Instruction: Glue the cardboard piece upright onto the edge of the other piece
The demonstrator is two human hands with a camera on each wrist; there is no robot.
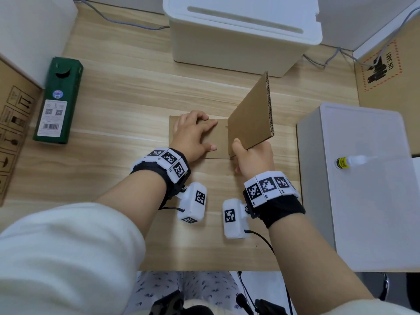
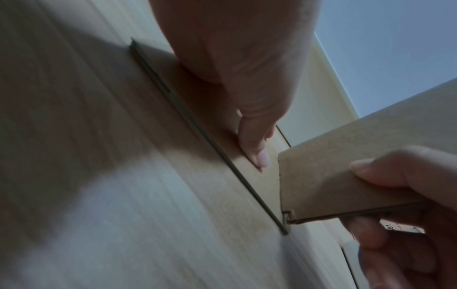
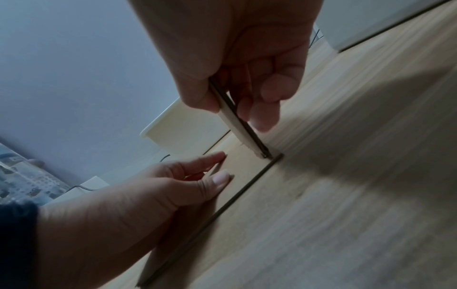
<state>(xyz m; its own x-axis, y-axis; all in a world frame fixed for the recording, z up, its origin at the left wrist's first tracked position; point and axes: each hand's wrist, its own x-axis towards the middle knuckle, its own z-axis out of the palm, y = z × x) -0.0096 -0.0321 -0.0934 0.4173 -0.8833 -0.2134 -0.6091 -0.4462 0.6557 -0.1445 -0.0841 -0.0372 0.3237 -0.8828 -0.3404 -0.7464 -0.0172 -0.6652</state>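
A flat cardboard piece (image 1: 221, 142) lies on the wooden table, and my left hand (image 1: 193, 133) presses it down with spread, straight fingers (image 2: 257, 152). My right hand (image 1: 252, 155) pinches the near end of a second cardboard piece (image 1: 252, 114), thumb on its left face and fingers behind. That piece stands on edge, tilted a little, and its near lower corner (image 2: 288, 217) sits at the flat piece's right edge. In the right wrist view the held cardboard piece (image 3: 237, 125) shows edge-on above the flat cardboard piece (image 3: 245, 168), with the left hand (image 3: 148, 195) beside it.
A small glue bottle (image 1: 351, 161) lies on a white box (image 1: 363, 178) at the right. Another white bin (image 1: 241, 35) stands at the back, a green carton (image 1: 59, 101) at the left. Brown cartons flank both sides. The table's front edge (image 1: 204, 270) is near my arms.
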